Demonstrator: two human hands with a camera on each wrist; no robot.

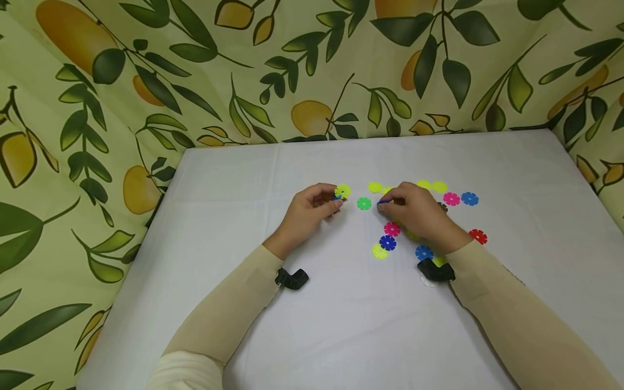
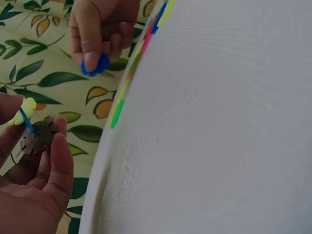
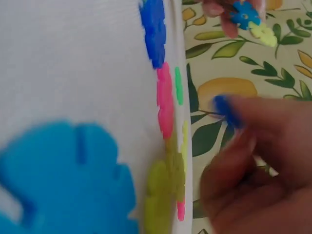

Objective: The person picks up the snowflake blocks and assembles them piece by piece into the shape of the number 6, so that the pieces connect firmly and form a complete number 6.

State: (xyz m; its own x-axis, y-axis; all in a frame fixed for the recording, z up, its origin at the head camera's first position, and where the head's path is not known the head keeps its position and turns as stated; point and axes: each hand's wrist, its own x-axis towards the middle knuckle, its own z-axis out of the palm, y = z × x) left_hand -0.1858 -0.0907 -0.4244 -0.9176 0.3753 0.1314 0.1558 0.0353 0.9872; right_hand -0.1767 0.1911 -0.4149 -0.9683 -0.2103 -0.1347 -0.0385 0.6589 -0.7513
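Note:
Slotted plastic discs, flower-shaped with notched edges, are the things at hand. My left hand [image 1: 306,212] holds a small joined cluster between thumb and fingers, just over the table. The cluster has a yellow disc [image 1: 343,191], a light blue disc [image 3: 245,15] and a grey-brown disc [image 2: 40,139], slotted together at angles. To its right, my right hand [image 1: 418,208] pinches a single dark blue disc [image 2: 95,66] between thumb and fingers. A green disc [image 1: 364,203] lies on the table between the two hands.
Several loose discs lie around and under my right hand, among them a pink disc [image 1: 392,229], a blue disc [image 1: 470,199] and a red disc [image 1: 478,236]. A white cloth covers the table [image 1: 322,330]. Behind it hangs a leaf-patterned curtain [image 1: 312,65].

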